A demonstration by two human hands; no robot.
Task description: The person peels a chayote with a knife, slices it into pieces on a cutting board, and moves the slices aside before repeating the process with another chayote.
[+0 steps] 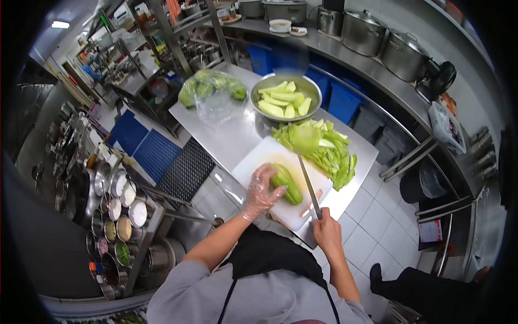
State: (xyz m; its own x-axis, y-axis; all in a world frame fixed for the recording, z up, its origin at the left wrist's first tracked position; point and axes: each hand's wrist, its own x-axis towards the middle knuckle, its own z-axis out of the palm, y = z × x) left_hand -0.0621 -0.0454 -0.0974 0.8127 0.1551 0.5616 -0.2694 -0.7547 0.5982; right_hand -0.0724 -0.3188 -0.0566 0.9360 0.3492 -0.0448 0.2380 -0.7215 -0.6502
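A whole light-green gourd point(287, 186) lies on the white cutting board point(256, 162). My left hand point(263, 189), in a clear plastic glove, steadies it from the left, thumb and fingers spread against its side. In my right hand point(327, 232) is the handle of a long kitchen knife point(308, 184), its blade pointing away from me along the right of the gourd. By the knife's tip is a blurred pale-green piece point(305, 140), over a heap of green peelings point(337, 156). Behind them, a metal bowl point(312, 86) holds several cut gourd wedges point(283, 99).
A clear plastic bag point(213, 97) with green gourds sits at the steel table's point(232, 129) far left. Large lidded pots point(364, 32) line the back counter. Seasoning containers point(124, 216) stand at left. At lower right shows another person's dark-clothed leg point(421, 289).
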